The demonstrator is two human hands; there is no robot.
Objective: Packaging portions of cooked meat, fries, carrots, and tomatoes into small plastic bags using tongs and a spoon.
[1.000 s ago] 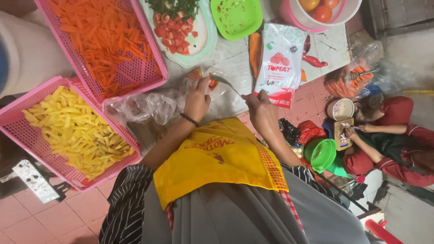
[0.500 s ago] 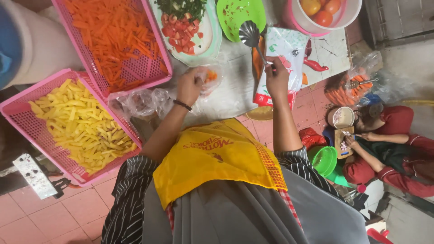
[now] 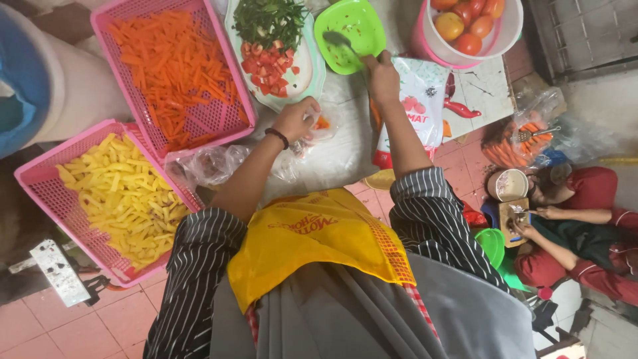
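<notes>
Scooping from the green bowl (image 3: 350, 34) goes cleaner if the spoon (image 3: 337, 40) is kept level on the way back. It's gripped in the right hand (image 3: 383, 74), fingers curled tight round the handle. The small plastic bag (image 3: 319, 126) is pinched open by the left hand (image 3: 296, 119) just below the herb plate (image 3: 312, 83), so its mouth should be held wide and steady.

A pale worktop (image 3: 345, 156) carries two pink baskets: carrot sticks (image 3: 174, 70) far left, yellow sticks (image 3: 119, 199) nearer. Farther right sit a plate of herbs and tomato (image 3: 309, 70), a green bowl (image 3: 362, 16), a printed pouch (image 3: 422, 100) and a tomato tub (image 3: 508, 33).
</notes>
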